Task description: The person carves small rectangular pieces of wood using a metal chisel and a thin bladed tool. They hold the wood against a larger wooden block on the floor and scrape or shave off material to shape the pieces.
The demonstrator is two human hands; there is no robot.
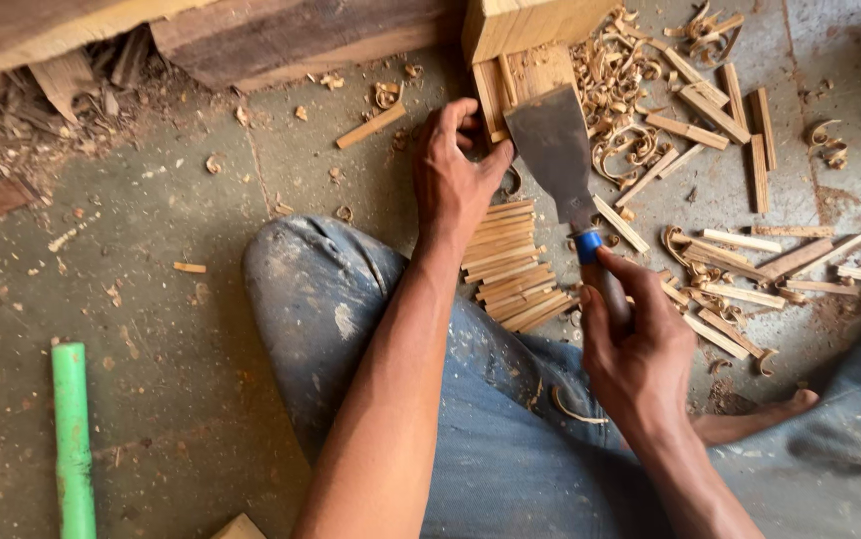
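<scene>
Seated on the concrete floor [181, 250], knee in worn denim [340, 299] under my forearms; largest item in hand is the wooden block [515, 25] standing at the top of view, with a thinner piece [525, 80] against its lower face; judged stiff and fairly heavy, unlikely to shift, best steadied from the side as now; my left hand [455, 175] is curled closed at the lower left edge of that thinner piece, fingertips touching it, though whether it pinches a sliver I cannot tell; next, the wide chisel [555, 150]: flat dark steel blade, blue collar, wooden handle; judged rigid, moderately weighty, edge sharp, so hold belongs on the handle only; my right hand [635, 344] is wrapped shut round that handle, thumb along the top, blade pointing up and away with its edge at the block, just right of the left hand's knuckles; below the left hand and between both wrists lies a stack of split strips [515, 269], light, brittle, likely splintery; loose strips [730, 130] and curled shavings [620, 90] scattered right, featherweight; green tube [73, 439] lies well apart, left.
</scene>
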